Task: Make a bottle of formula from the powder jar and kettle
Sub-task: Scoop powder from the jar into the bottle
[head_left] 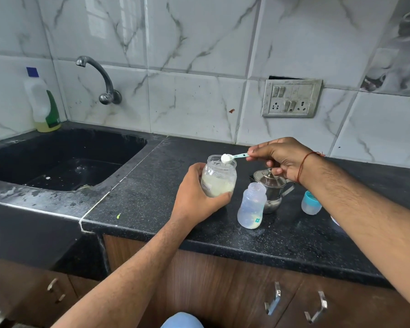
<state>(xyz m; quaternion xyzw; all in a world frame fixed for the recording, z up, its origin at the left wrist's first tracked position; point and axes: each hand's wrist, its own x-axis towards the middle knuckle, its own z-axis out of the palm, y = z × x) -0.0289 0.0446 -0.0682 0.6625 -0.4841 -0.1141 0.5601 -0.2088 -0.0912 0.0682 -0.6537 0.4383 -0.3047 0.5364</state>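
Left hand [194, 192] grips the powder jar [219, 176] steady on the desk [152, 185] while right hand [279, 157] pinches a heaped scoop [232, 157] over it, bound for the open bottle [252, 205] beside the kettle [273, 185].

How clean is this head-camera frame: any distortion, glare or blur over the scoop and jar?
Head view: wide-angle bending bows the tile lines and counter edge; soft, even light with faint shadows; window glare on the upper tiles; the scoop, powder jar and bottle are sharp, without motion blur.
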